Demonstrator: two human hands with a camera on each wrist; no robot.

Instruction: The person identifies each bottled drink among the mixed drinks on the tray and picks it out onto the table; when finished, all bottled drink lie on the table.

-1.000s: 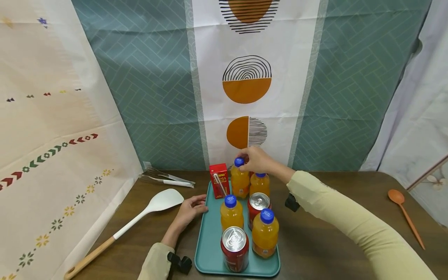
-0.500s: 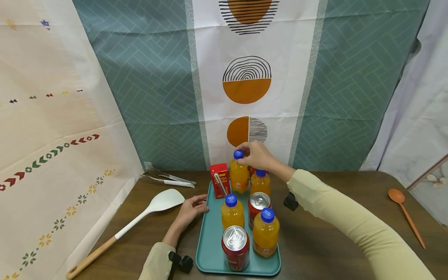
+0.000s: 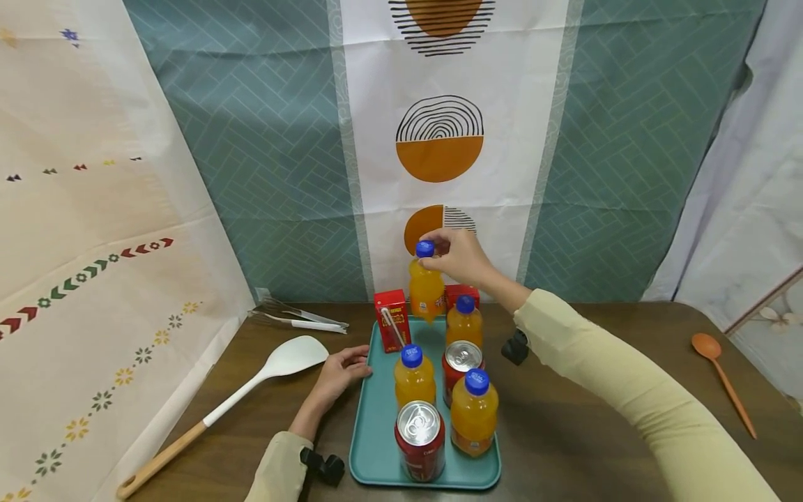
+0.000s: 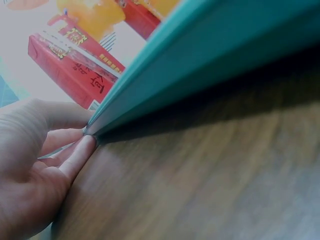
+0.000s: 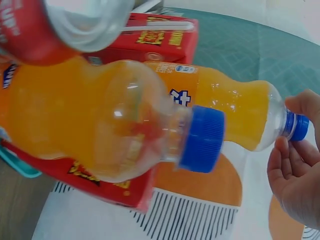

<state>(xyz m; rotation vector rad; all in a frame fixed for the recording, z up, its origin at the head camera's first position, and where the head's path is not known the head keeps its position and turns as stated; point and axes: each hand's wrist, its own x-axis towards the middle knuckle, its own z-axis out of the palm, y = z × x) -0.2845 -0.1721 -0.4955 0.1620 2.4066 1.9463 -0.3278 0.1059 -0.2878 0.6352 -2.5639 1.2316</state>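
While our right hand (image 3: 461, 255) pinches the orange bottle (image 3: 426, 287) by its cap (image 3: 424, 247), it hangs near the back of the tray (image 3: 378, 443). Our left hand (image 3: 339, 373) touches the tray's side; we can't tell if it grips.

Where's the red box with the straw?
In the head view, the red box is in the far left corner of the tray, just left of the bottle the right hand holds.

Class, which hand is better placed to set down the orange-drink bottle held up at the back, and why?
The right hand, I'd judge: it pinches that bottle by the blue cap. The left hand is away from it, gripping the left edge of the tray.
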